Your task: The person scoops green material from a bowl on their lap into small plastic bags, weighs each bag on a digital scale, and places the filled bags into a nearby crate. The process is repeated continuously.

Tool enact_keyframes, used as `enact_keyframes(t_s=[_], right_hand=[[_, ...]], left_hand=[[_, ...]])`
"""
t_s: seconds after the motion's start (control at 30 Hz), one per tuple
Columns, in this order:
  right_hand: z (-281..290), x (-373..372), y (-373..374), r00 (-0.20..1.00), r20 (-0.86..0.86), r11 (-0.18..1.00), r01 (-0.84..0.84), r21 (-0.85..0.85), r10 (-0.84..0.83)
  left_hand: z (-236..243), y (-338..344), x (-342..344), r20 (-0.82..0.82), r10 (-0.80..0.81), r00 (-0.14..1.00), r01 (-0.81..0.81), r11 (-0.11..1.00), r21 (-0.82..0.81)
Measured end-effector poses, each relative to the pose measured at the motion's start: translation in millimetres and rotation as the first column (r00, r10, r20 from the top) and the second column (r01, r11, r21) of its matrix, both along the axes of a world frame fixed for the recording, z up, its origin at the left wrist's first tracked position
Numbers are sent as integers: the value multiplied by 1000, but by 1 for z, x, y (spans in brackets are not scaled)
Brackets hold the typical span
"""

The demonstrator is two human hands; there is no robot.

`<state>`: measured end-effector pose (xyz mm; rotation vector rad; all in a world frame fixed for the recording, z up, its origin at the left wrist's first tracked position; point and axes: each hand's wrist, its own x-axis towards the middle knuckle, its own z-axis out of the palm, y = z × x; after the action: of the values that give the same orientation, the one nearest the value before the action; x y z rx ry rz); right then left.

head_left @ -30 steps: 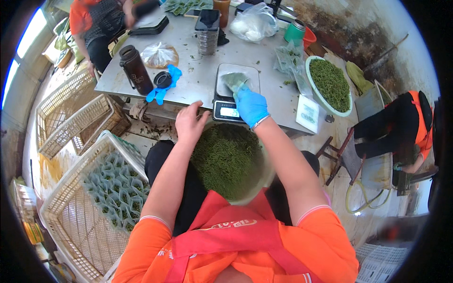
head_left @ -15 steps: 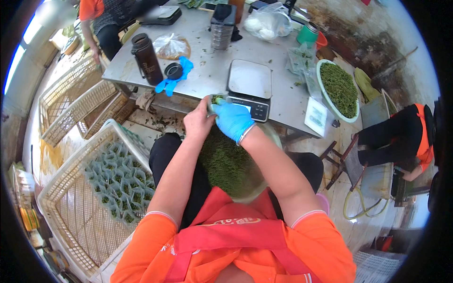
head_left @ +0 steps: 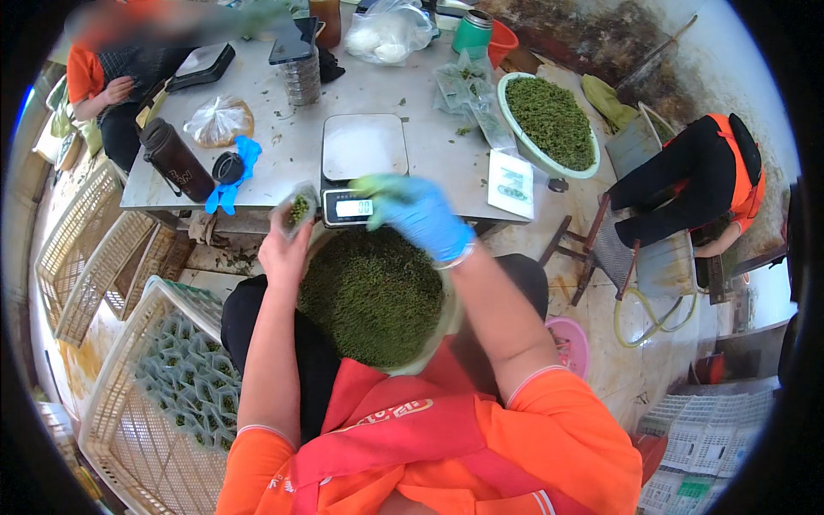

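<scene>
My bare left hand (head_left: 283, 245) is closed on an open plastic bag (head_left: 296, 204) with green berries in it, in front of the table's edge. My right hand (head_left: 412, 215), in a blue glove, is raised by the display of the scale (head_left: 364, 146); its fingers are smeared by motion, with a blurred yellow-green patch at their tips. The scale's pan holds nothing. Below both hands, between my knees, a wide basin (head_left: 360, 300) is heaped with small green berries. To the left, a plastic crate (head_left: 112, 395) holds several filled bags (head_left: 184, 378).
The steel table (head_left: 257, 112) carries a dark flask (head_left: 176, 159), blue glove, green berry bowl (head_left: 545, 124) and bags. A seated co-worker (head_left: 116, 86) is at upper left; another (head_left: 704, 180) bends at right beside a stool (head_left: 605, 249). Stacked crates (head_left: 695, 429) are at lower right.
The bag has left the scale and is now in my left hand. My right hand has moved from it toward the right and blurred. The view has shifted, and the right co-worker has moved.
</scene>
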<state>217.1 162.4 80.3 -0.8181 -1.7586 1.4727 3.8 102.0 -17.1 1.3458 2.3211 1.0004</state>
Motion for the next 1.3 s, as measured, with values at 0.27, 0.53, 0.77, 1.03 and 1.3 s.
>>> enact_keyframes(t_s=[0.27, 0.53, 0.77, 1.03, 1.3], right_hand=[[-71, 198, 151, 288, 497, 574, 411, 708, -819], [-47, 157, 182, 631, -56, 577, 740, 346, -774], [-25, -1, 72, 795, -132, 319, 382, 867, -593], [-62, 23, 19, 864, 21, 518, 282, 807, -503], [-122, 29, -61, 974, 170, 972, 111, 206, -148]], left_hand=[[-20, 9, -7, 410, -62, 910, -48, 966, 253], [-6, 2, -3, 293, -15, 956, -35, 986, 165], [-4, -24, -13, 704, -159, 693, -127, 934, 335], [64, -234, -115, 182, 295, 938, -339, 885, 318], [34, -463, -180, -83, 761, 643, -765, 643, -32]])
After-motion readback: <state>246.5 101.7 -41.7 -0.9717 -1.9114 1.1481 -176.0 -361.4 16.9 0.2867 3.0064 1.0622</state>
